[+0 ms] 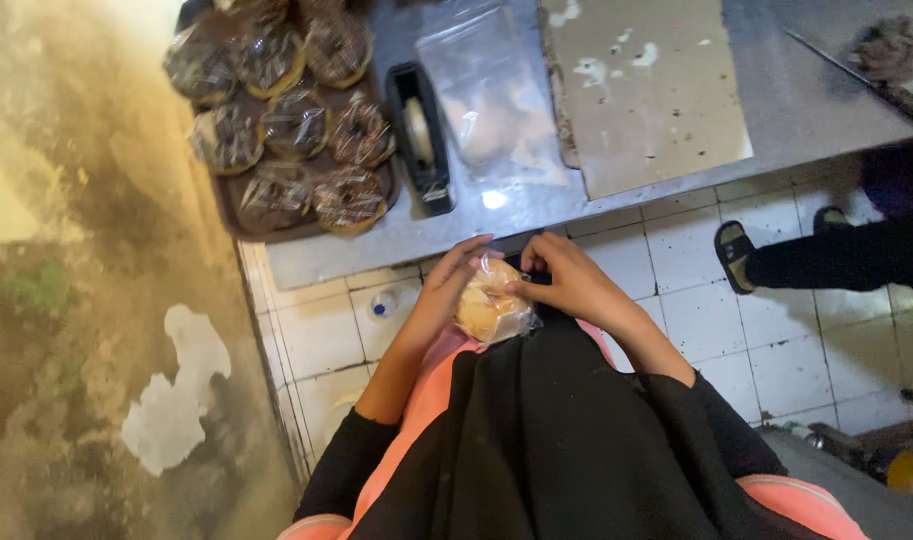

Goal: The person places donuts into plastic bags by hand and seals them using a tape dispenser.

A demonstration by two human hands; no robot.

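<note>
Holding wrapped bun (pixel 489 305) off table edge (pixel 377 255), both hands

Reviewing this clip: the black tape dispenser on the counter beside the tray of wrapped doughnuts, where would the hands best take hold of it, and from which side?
Probably across the long narrow body of the tape dispenser, from above, fingers on its two long sides. It lies between the tray and the clear plastic bags, so side access looks tight. Both the left hand and right hand currently hold a bagged bun.
</note>
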